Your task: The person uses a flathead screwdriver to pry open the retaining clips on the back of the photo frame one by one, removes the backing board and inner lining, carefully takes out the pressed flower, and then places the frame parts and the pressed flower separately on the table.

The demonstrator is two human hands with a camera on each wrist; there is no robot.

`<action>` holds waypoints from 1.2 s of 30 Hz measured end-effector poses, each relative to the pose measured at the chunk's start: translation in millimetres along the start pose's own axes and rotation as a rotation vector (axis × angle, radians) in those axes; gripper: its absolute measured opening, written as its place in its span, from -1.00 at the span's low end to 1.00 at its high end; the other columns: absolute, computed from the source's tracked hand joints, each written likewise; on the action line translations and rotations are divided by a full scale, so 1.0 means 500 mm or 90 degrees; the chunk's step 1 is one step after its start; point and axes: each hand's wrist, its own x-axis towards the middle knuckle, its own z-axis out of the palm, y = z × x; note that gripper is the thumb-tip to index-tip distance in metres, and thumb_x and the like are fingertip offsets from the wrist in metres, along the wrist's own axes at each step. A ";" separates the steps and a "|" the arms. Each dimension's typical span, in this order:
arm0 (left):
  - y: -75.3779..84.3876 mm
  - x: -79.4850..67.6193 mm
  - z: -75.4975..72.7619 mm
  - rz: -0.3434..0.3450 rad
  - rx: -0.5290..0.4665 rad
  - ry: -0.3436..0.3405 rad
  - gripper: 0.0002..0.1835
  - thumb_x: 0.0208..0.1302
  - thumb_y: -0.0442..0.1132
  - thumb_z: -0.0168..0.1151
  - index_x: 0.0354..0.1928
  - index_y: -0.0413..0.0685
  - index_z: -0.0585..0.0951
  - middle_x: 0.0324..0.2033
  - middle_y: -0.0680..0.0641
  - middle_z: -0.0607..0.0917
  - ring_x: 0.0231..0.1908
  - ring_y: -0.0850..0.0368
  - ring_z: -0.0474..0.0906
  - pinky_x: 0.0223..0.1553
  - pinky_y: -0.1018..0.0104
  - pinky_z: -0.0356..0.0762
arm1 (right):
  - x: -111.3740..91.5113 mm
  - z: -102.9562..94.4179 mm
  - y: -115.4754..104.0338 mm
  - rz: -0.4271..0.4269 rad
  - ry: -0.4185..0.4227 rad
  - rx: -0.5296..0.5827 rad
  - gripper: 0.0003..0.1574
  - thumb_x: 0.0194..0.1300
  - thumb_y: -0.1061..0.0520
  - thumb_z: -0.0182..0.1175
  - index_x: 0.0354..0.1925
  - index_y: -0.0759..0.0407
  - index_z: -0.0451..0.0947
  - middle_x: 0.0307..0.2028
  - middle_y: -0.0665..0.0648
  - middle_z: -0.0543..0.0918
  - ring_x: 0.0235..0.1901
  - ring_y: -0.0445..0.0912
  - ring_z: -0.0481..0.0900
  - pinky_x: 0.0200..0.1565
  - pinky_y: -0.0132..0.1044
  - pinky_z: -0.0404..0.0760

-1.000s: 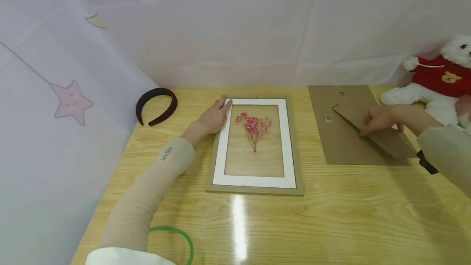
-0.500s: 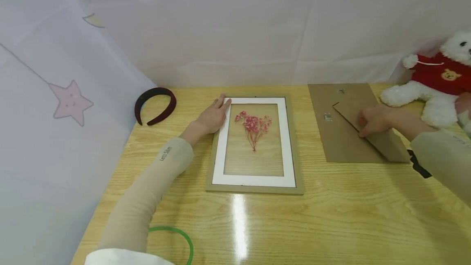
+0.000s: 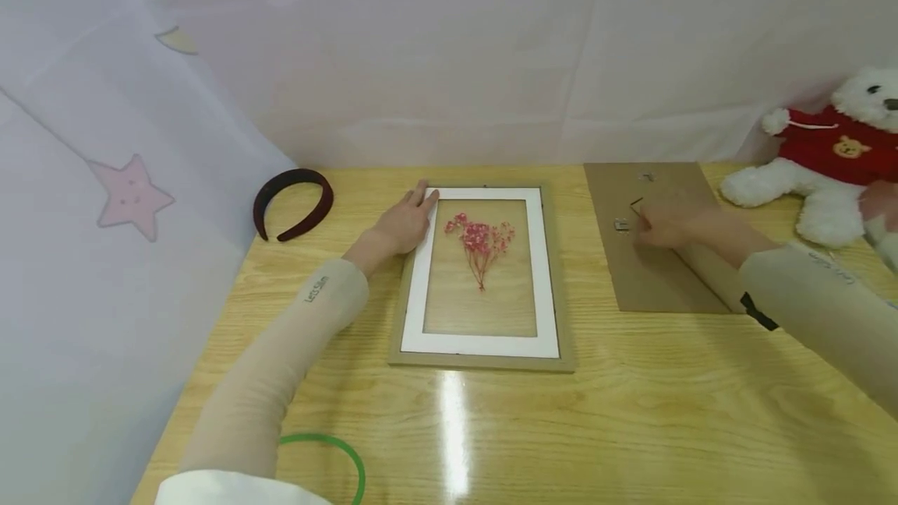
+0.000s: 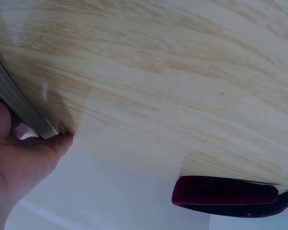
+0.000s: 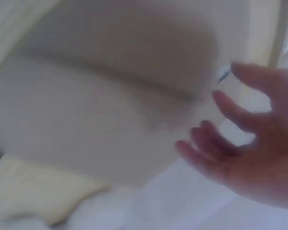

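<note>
Head view: near the middle of a wooden table (image 3: 484, 427), a picture frame (image 3: 558, 287), flat on the surface, with a white mat (image 3: 484, 344) along its inner border and a pink flower sprig (image 3: 480, 241) within the mat's opening, stems toward the near side. At the far left corner of the frame, the left hand (image 3: 403, 224), with fingers mostly straight, one fingertip on the mat and others along the frame's edge. From the left wrist view, that same hand right up against the frame's side, fingertips close to the tabletop. To the right of the frame and apart from it, a brown board (image 3: 631, 279) with two small metal pieces (image 3: 620, 224) and a raised flap (image 3: 710, 271), partly behind the forearm. Above that board, near the top of the flap, the right hand (image 3: 662, 226), blurred from overhead; in the right wrist view, fingers spread apart and loosely bent. Impossible to tell about any contact between those fingertips and the board. At far left on the table, a dark red headband (image 3: 323, 205); beside the left sleeve, a partly hidden green ring (image 3: 348, 450); at far right, a white plush toy (image 3: 821, 158) in a red sweater.
</note>
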 end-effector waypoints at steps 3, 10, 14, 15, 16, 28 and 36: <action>0.002 -0.001 0.001 -0.008 0.008 -0.010 -0.39 0.55 -0.22 -0.24 0.54 -0.14 -0.08 0.50 -0.31 -0.24 0.42 -0.31 0.00 0.27 -0.03 0.30 | 0.031 0.008 -0.077 -0.007 0.074 0.075 -0.69 0.34 0.09 0.08 -0.25 0.35 0.54 -0.39 0.19 0.63 -0.42 0.03 0.55 -0.36 -0.06 0.55; 0.015 -0.004 0.011 -0.023 0.014 -0.019 -0.41 0.56 -0.24 -0.27 0.53 -0.16 -0.06 0.49 -0.34 -0.22 0.40 -0.32 0.07 0.15 -0.02 0.45 | 0.086 0.068 -0.305 -0.040 0.094 0.243 -0.52 0.36 0.03 0.14 -0.69 0.13 0.48 -0.77 -0.04 0.40 -0.73 -0.20 0.28 -0.66 -0.39 0.26; 0.019 0.000 0.017 -0.032 0.023 -0.004 -0.41 0.55 -0.26 -0.25 0.53 -0.17 -0.03 0.48 -0.36 -0.17 0.39 -0.32 0.09 0.13 -0.02 0.47 | 0.112 0.092 -0.388 -0.025 0.103 0.215 -0.28 0.30 -0.25 0.17 -0.86 0.00 0.25 -0.88 -0.12 0.17 -0.81 -0.25 0.09 -0.76 -0.41 0.07; 0.020 0.001 0.018 -0.032 0.024 -0.005 -0.41 0.54 -0.26 -0.23 0.53 -0.18 -0.04 0.48 -0.37 -0.17 0.39 -0.33 0.09 0.13 -0.02 0.47 | 0.118 0.094 -0.402 -0.015 0.104 0.206 -0.26 0.27 -0.31 0.18 -0.86 -0.01 0.24 -0.88 -0.12 0.16 -0.81 -0.25 0.09 -0.77 -0.40 0.07; 0.021 0.003 0.019 -0.032 0.022 -0.004 -0.40 0.53 -0.27 -0.22 0.53 -0.18 -0.04 0.48 -0.38 -0.17 0.39 -0.33 0.08 0.14 -0.03 0.46 | 0.123 0.095 -0.412 -0.004 0.109 0.196 -0.26 0.23 -0.35 0.20 -0.86 -0.02 0.25 -0.88 -0.12 0.16 -0.81 -0.25 0.10 -0.77 -0.40 0.08; 0.025 0.013 0.003 -0.038 0.044 -0.008 -0.39 0.53 -0.28 -0.21 0.53 -0.18 -0.07 0.48 -0.39 -0.20 0.40 -0.32 0.05 0.12 0.01 0.49 | 0.136 0.070 -0.425 0.041 0.082 0.240 -0.46 0.10 -0.10 0.43 -0.69 0.09 0.35 -0.79 -0.04 0.33 -0.78 -0.20 0.30 -0.74 -0.39 0.27; 0.016 0.010 0.001 -0.039 0.016 -0.013 -0.37 0.52 -0.28 -0.20 0.53 -0.15 -0.07 0.49 -0.36 -0.22 0.41 -0.33 0.01 0.17 -0.04 0.43 | 0.127 0.071 -0.420 0.079 0.023 0.408 -0.75 0.20 0.18 0.30 -0.56 0.29 0.62 -0.63 0.13 0.68 -0.72 -0.02 0.62 -0.63 -0.24 0.63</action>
